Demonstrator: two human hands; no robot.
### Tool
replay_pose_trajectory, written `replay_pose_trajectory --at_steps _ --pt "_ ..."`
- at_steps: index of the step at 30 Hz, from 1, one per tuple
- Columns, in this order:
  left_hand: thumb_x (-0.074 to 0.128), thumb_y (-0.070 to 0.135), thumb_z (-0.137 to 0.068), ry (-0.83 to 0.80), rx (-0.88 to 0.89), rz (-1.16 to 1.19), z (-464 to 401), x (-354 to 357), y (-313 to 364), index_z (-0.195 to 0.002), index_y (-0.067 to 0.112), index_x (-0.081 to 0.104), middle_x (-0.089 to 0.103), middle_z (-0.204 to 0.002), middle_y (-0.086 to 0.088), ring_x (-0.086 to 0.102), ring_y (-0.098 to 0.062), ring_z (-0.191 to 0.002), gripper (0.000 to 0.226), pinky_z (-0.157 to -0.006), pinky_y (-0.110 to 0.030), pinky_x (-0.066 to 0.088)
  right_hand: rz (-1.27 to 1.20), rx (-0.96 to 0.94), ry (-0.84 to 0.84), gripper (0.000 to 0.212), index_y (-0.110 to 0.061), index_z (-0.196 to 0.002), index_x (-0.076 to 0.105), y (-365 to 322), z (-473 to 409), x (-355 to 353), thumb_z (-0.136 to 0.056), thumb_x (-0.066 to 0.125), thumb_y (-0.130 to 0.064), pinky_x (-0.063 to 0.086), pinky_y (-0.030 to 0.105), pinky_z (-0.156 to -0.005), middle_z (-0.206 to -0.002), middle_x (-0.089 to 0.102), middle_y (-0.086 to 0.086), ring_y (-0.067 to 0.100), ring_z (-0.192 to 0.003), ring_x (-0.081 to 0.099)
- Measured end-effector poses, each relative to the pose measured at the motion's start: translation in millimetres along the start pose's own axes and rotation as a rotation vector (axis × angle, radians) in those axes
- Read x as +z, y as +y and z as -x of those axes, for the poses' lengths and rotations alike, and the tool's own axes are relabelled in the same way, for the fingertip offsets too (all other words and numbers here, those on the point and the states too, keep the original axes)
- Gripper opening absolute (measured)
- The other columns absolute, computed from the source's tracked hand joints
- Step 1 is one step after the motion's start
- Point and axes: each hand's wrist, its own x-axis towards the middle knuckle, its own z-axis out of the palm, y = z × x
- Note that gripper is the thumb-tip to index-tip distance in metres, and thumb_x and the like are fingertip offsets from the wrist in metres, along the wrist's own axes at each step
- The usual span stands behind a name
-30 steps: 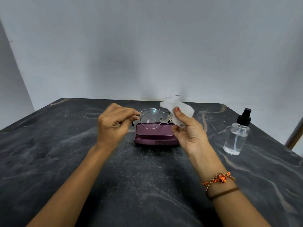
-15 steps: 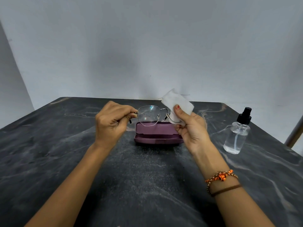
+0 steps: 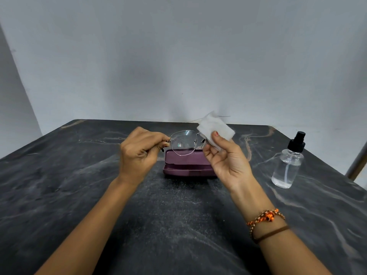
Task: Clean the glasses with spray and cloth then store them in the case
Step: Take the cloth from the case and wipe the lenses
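My left hand (image 3: 140, 150) pinches the left end of thin-rimmed glasses (image 3: 183, 142), held up above the table. My right hand (image 3: 226, 157) holds a white cloth (image 3: 215, 128) between thumb and fingers, folded over the right lens, which is hidden behind it. The left lens shows clear, with a small glint. Under the glasses a maroon case (image 3: 186, 162) lies open on the dark marble table (image 3: 79, 195). A clear spray bottle (image 3: 289, 163) with a black nozzle stands upright to the right, apart from both hands.
A grey wall rises behind the table's far edge. A metal leg or post (image 3: 357, 161) shows at the right edge, beyond the bottle. Bracelets circle my right wrist (image 3: 266, 221).
Both hands lifted the glasses slightly, and the cloth rose with my right hand and now stands higher over the right lens. Case and bottle did not move.
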Motion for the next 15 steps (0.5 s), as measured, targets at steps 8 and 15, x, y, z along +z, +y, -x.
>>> replay_pose_trajectory --at_steps 8,15 --pt "0.068 0.002 -0.074 0.001 0.022 0.008 -2.2 -0.9 1.5 -0.072 -0.002 0.070 0.063 -0.073 0.003 0.053 -0.007 -0.068 0.005 -0.063 -0.026 0.045 0.281 -0.076 0.006 0.018 -0.014 -0.085 0.063 -9.3 -1.1 -3.0 -0.074 0.062 -0.001 0.050 0.012 -0.051 -0.063 0.072 -0.007 0.002 -0.057 0.066" --pt "0.064 0.006 -0.075 -0.014 0.016 0.016 -2.3 0.2 3.4 -0.071 -0.002 0.070 0.062 -0.075 0.004 0.050 0.000 -0.070 0.011 -0.066 -0.020 0.042 0.337 -0.067 0.081 0.027 -0.015 -0.079 0.065 -11.6 -1.5 -3.7 -0.053 0.071 -0.012 0.043 0.011 -0.043 -0.060 0.072 -0.007 0.000 -0.053 0.064"
